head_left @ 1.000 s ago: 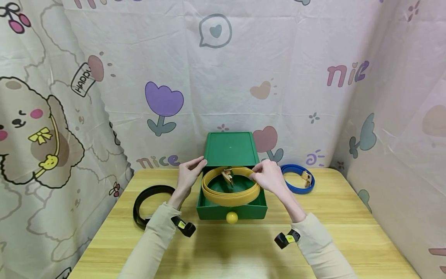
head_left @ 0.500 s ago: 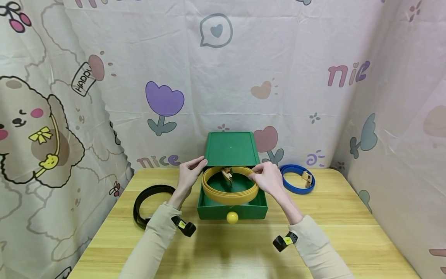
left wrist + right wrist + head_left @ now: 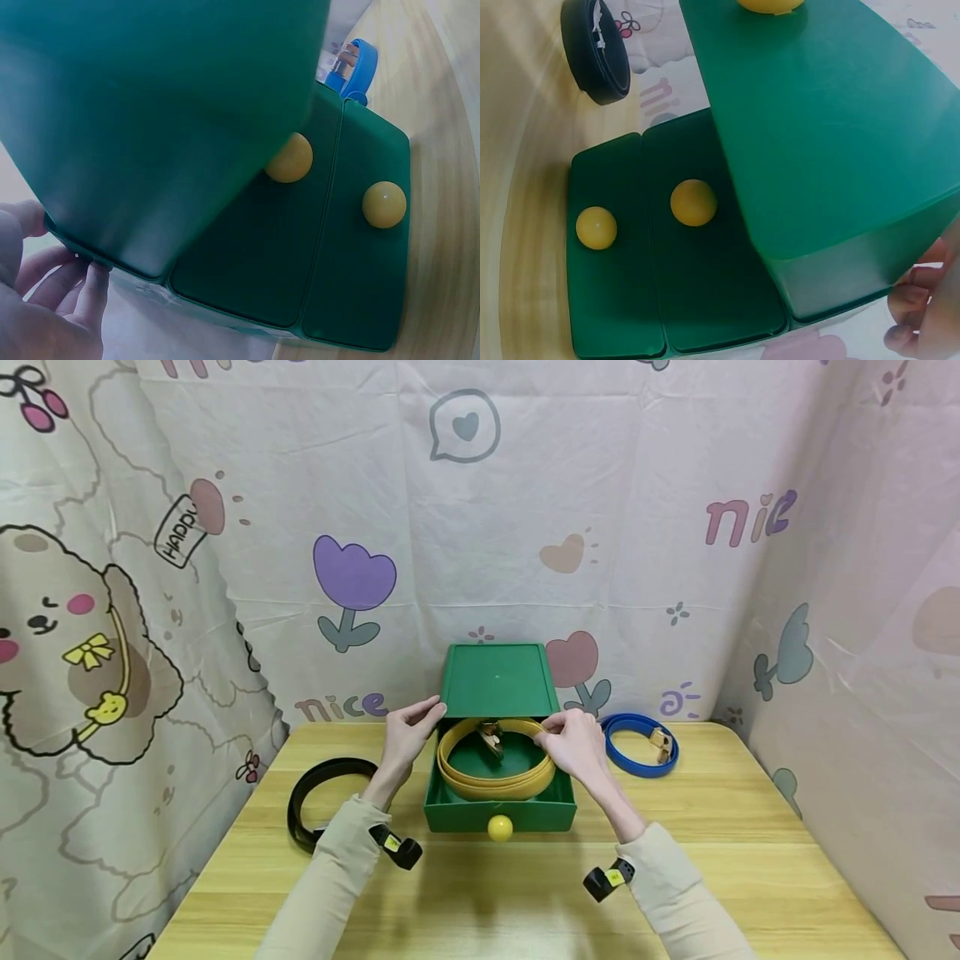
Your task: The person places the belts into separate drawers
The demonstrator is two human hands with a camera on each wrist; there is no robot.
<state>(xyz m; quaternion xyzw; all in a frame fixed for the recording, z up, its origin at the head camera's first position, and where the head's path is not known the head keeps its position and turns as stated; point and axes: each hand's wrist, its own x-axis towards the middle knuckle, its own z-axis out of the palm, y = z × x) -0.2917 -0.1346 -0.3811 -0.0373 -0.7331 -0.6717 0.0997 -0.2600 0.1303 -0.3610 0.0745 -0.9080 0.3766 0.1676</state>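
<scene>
A coiled yellow belt [image 3: 495, 789] with a gold buckle [image 3: 491, 739] lies within the pulled-out top drawer [image 3: 457, 818] of a green drawer cabinet [image 3: 498, 681]. At the coil's right side, my right hand [image 3: 576, 743] pinches the belt between thumb and fingers. My left hand [image 3: 408, 735] grips the cabinet's front left edge, thumb on one side and fingertips [image 3: 94, 289] on the other in the left wrist view. From below, the right wrist view shows the drawer's underside [image 3: 840, 135] hiding the belt, with the right fingers beside its far end.
Two lower drawers with yellow knobs [image 3: 694, 202] are closed beneath. Left of the cabinet lies a coiled black belt [image 3: 300, 797], partly behind the left forearm. To the right sits a coiled blue belt [image 3: 637, 768]. A printed curtain [image 3: 480, 510] hangs behind the wooden table [image 3: 495, 902].
The yellow belt has shifted slightly left and settled a little lower in the drawer. My right hand and forearm have moved slightly left with it. The left hand holds still.
</scene>
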